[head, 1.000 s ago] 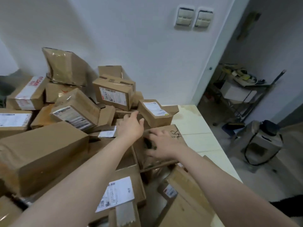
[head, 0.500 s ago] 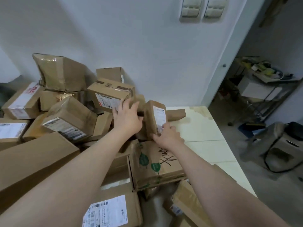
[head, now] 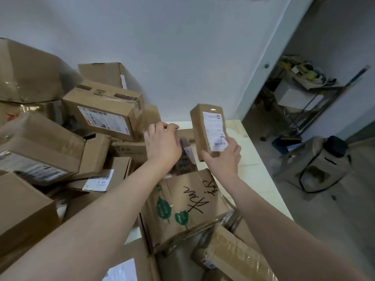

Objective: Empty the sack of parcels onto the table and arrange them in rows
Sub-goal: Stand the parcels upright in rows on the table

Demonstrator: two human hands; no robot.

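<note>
A heap of brown cardboard parcels (head: 105, 112) covers the pale table (head: 255, 173) against the white wall. My right hand (head: 225, 157) grips a small upright parcel (head: 209, 130) with a white label, lifted above the pile. My left hand (head: 162, 142) reaches over another parcel (head: 185, 138) behind it, fingers curled on its far top edge. A flat box with green leaf prints and black handwriting (head: 182, 205) lies below both hands. No sack is visible.
Bare tabletop shows only at the right edge, beside the wall corner. Past the table's right side the floor holds a metal shelf rack (head: 304, 98) with clutter and a grey appliance with a black cord (head: 320, 165).
My right hand has lifted the small labelled parcel up and rightward off the pile. My left hand has shifted right onto the parcel behind it.
</note>
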